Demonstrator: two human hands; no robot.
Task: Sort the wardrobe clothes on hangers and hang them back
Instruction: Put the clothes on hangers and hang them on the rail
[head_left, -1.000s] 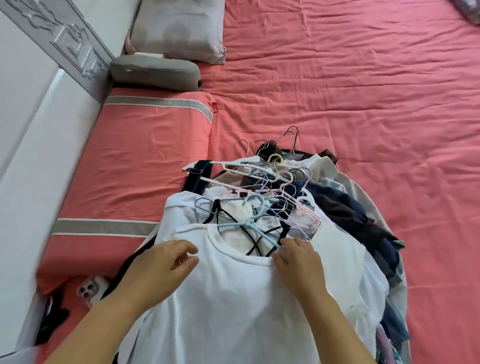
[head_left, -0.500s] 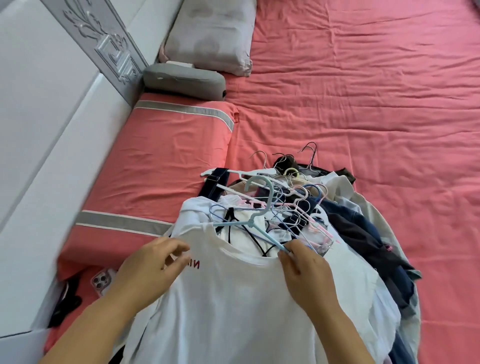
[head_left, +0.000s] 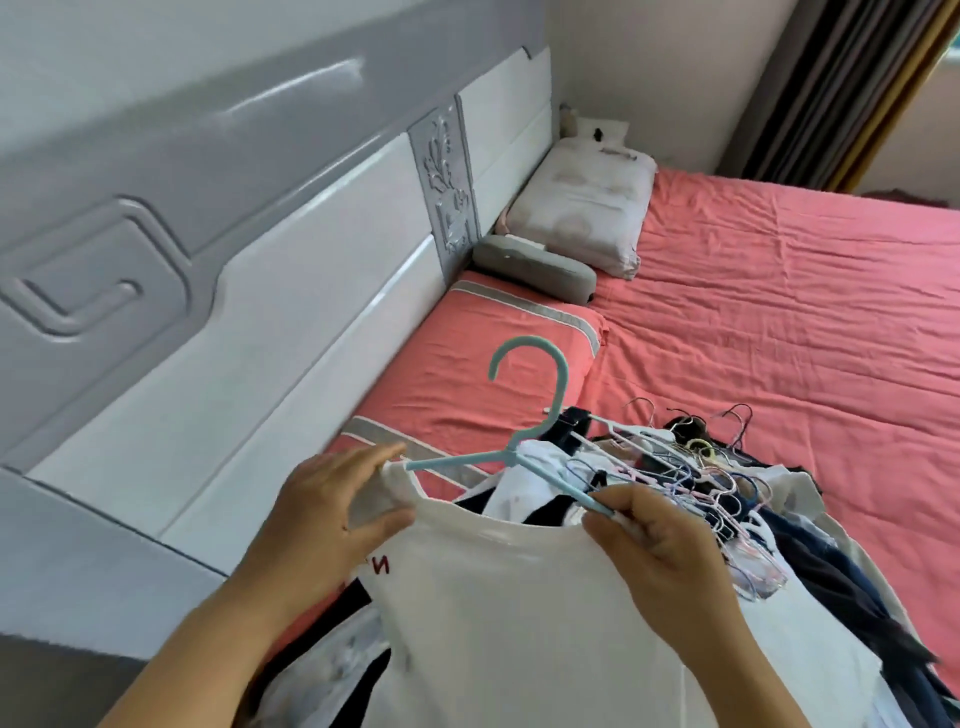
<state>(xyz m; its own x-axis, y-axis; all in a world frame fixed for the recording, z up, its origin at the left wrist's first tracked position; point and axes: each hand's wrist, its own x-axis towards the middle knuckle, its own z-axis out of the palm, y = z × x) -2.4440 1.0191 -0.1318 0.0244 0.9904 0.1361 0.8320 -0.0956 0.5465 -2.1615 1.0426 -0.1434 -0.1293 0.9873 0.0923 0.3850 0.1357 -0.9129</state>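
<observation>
A white T-shirt (head_left: 519, 613) with red lettering hangs on a light blue hanger (head_left: 540, 415), lifted above the bed. My left hand (head_left: 332, 514) grips the shirt's left shoulder at the hanger's end. Holding the right shoulder and the hanger's other arm is my right hand (head_left: 660, 551). Behind them lies a pile of clothes (head_left: 810, 551), dark and white, with several tangled hangers (head_left: 696, 467) on top.
The coral-pink bed sheet (head_left: 779, 322) stretches to the right. A coral pillow (head_left: 467, 374), a grey bolster (head_left: 535, 267) and a white pillow (head_left: 582, 213) lie along the grey and white headboard (head_left: 260, 234) at left. Curtains (head_left: 831, 88) hang at the far right.
Both hands have raised the white T-shirt with its blue hanger off the pile. The camera has tilted up and left, showing the headboard and far wall.
</observation>
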